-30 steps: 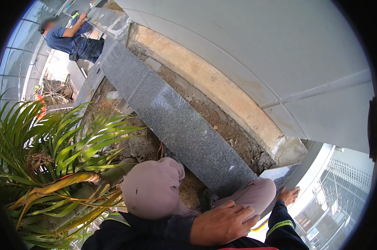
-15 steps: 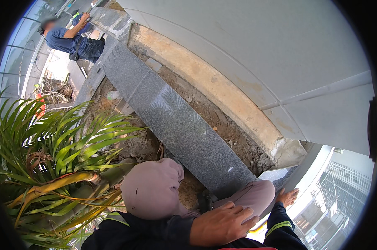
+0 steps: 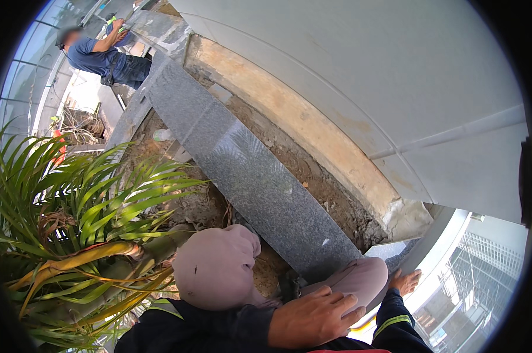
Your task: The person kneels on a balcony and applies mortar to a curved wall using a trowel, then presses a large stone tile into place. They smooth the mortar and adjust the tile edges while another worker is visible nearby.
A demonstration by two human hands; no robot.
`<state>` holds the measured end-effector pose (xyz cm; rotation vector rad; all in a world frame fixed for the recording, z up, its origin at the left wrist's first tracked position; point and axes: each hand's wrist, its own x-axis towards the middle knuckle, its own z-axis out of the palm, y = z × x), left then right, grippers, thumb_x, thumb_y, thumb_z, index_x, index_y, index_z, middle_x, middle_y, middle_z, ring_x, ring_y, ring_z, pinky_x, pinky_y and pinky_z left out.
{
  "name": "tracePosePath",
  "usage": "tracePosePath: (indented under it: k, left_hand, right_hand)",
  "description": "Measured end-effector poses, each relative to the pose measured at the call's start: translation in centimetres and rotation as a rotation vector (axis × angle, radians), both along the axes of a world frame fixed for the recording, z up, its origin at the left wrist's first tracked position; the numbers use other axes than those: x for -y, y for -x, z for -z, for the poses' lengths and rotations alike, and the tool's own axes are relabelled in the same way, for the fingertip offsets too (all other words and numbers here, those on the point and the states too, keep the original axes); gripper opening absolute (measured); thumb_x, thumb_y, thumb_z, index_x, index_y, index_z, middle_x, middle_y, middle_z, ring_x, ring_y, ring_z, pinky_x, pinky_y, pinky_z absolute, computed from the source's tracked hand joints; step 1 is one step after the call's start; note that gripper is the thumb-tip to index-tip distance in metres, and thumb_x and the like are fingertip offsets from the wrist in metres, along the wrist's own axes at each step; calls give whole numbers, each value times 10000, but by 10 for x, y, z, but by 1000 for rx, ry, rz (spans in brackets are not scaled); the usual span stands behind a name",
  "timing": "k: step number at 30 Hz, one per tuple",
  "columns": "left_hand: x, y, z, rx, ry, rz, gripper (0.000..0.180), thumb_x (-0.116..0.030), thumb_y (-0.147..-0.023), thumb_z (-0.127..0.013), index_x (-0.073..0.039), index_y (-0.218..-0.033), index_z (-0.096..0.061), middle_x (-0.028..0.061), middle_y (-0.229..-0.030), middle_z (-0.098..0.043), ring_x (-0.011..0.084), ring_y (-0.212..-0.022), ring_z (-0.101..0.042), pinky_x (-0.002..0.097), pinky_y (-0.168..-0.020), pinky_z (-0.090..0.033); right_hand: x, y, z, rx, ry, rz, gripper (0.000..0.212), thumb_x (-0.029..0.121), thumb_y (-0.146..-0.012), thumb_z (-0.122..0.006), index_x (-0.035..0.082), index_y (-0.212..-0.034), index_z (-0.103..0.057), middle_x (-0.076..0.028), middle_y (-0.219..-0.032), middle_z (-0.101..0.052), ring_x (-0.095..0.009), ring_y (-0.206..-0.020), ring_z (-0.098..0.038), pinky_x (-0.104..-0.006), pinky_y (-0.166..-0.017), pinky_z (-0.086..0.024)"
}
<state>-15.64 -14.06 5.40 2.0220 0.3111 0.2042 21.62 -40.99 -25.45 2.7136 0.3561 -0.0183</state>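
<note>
My left hand (image 3: pixel 313 317) lies loosely with its fingers apart over my bent leg in pale pinkish trousers (image 3: pixel 357 281). It holds nothing that I can see. To the right, my right hand (image 3: pixel 404 282) rests spread against the grey edge (image 3: pixel 422 259) beside a bright glazed opening. Ahead of my knees stretches a long speckled grey stone slab (image 3: pixel 260 188), polished enough to mirror palm leaves. Its near end is partly hidden by my leg. Both forearms wear dark sleeves with reflective bands.
A palm (image 3: pixel 95 235) crowds the left side. Rough soil and mortar (image 3: pixel 295 159) fill the gap between slab and beige ledge (image 3: pixel 278 106), below a large grey wall panel (image 3: pixel 360 76). At the far left a co-worker (image 3: pixel 110 62) in dark blue stands near another person.
The view has shifted very slightly, so the background sits a little to the right. My hands keep their places. The co-worker's arms have moved a little.
</note>
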Motion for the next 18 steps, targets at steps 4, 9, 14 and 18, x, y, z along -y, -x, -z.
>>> tracePosePath:
  k: [4,9,14,18]
  left_hand:
    - [0,1,0,-4,7,12,452,-221,-992,-630,19,-1367,-560,225,-1218,-610,335,-1100,-663,442,-945,-493]
    - [3,1,4,-31,47,36,454,-225,-1000,-623,14,-1379,-551,233,-1232,-604,341,-1122,-658,459,-965,-492]
    - [2,0,4,0,31,29,459,-230,-1009,-615,8,-1394,-542,238,-1244,-600,345,-1125,-660,467,-976,-490]
    - [2,-1,4,-9,19,25,458,-231,-1011,-613,9,-1394,-541,240,-1248,-599,347,-1110,-668,467,-975,-490]
  right_hand:
    - [4,-2,2,3,-6,-11,967,390,-921,-740,64,-1654,-200,-167,-1667,-313,-347,-1498,-345,-499,-1179,-340]
    - [5,-2,3,1,-16,-16,974,385,-917,-744,64,-1655,-195,-164,-1668,-311,-349,-1501,-341,-506,-1177,-342]
    - [7,-3,3,6,-20,-22,970,383,-916,-744,63,-1654,-201,-166,-1668,-310,-351,-1505,-336,-508,-1179,-341]
    - [5,-2,3,-3,-16,-14,962,386,-920,-742,62,-1652,-208,-166,-1670,-307,-350,-1507,-334,-506,-1183,-338]
